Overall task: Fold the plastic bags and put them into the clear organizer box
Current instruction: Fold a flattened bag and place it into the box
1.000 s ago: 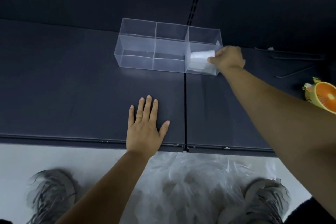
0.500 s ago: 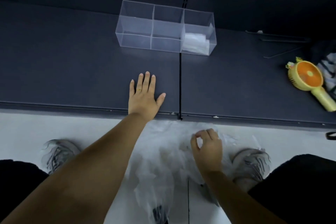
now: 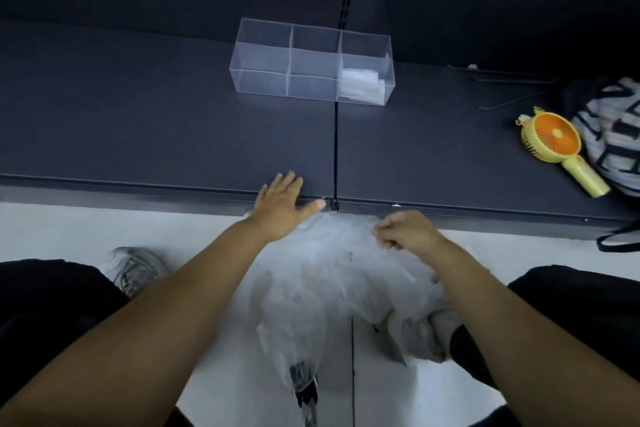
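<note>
Head view: a dark platform (image 3: 138,128) runs across the frame, and the pale floor (image 3: 52,229) shows below its front edge. The clear organizer box (image 3: 263,55) stands near the back of the platform, well apart from both hands. It has three compartments side by side. A folded bag (image 3: 360,87), white and flat, lies in the rightmost compartment. The other two look bare.

The left hand (image 3: 280,208) lies at the platform's front edge with fingers straight and spread wide and the palm down. Its fingertips rest on the dark surface and the thumb points to the right along the edge. It holds nothing.

The heap of plastic bags (image 3: 329,274) lies loose and crumpled on the floor between the person's legs, just below the front edge. Its top reaches up beside the heel of the left hand and spreads under the right hand.

The right hand (image 3: 405,230) sits on the upper right part of the heap with its fingers curled in. The fingertips and thumb pinch the film at the heap's top edge.

A grey shoe (image 3: 135,270) shows to the left of the heap. A yellow and orange handheld fan (image 3: 554,142) lies far to the right on the platform, touching a striped bag (image 3: 616,128).
</note>
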Available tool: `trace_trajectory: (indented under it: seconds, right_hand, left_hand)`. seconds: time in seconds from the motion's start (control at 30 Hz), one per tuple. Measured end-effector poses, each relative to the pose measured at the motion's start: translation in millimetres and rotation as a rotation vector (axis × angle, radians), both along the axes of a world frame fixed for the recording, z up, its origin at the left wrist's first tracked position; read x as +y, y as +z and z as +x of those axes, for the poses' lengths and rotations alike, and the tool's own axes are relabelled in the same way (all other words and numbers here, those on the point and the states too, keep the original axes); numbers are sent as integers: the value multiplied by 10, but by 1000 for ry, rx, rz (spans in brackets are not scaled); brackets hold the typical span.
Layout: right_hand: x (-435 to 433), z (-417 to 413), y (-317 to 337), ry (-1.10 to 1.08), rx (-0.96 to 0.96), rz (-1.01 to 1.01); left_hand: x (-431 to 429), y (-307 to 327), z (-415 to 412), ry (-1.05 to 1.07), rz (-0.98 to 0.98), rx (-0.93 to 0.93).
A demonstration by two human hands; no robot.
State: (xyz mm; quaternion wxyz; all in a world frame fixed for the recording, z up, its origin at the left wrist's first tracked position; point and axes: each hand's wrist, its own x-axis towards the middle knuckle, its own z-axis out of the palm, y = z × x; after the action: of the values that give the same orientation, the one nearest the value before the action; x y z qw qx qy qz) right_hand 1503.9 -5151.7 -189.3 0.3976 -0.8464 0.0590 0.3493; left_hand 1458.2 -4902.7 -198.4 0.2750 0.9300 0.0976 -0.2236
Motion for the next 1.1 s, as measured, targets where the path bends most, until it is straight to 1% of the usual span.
trace_trajectory:
  seconds: [0.1, 0.13, 0.17, 0.23, 0.3, 0.37, 0.47, 0.53, 0.6, 0.73, 0.83, 0.93, 1.0, 1.03, 1.07, 1.1]
  right_hand:
    - [107, 172, 568, 90, -50, 64]
    - [130, 196, 756, 91, -58, 114]
    - [148, 208, 911, 83, -49, 183]
    - [146, 203, 1133, 49, -33, 306]
    - [94, 162, 1266, 1, -29, 375]
    - [46, 119, 1326, 16, -41, 394]
    - [138, 26, 1403, 109, -95, 396]
    - [271, -42, 1429, 108, -195, 402]
    - [346, -76, 1431, -1, -295, 443]
    - [168, 24, 1433, -327, -381, 491]
    - [11, 119, 1459, -477, -384, 518]
    - [-43, 125, 1486, -540, -367, 574]
    - [-47, 91, 1477, -558, -364, 598]
    - [-47, 68, 1468, -577, -362, 623]
    - [-49, 48, 1461, -594, -365, 652]
    - [-51, 27, 1461, -592, -371, 674]
  left_hand:
    - [-272, 373, -85, 34, -544, 152]
    - [-356, 493, -113, 42, -670, 160]
    - [-419, 585, -123, 60, -748, 142]
    - [-483, 729, -106, 155, -816, 57]
    - [-476, 871, -120, 267, -861, -24]
    - [-418, 989, -156, 339, -878, -99]
    - [-333, 1139, -223, 356, -829, -202]
    - [-288, 1224, -255, 347, -819, -225]
    - [-233, 1296, -276, 358, -815, -229]
    - [-78, 1361, -290, 466, -739, -279]
    - [68, 1342, -304, 565, -732, -308]
    - [201, 1318, -332, 649, -786, -365]
    - [308, 1293, -410, 613, -854, -339]
    - [375, 1286, -468, 532, -878, -268]
    - [449, 1280, -536, 401, -876, -141]
    - [498, 1312, -609, 235, -823, 27]
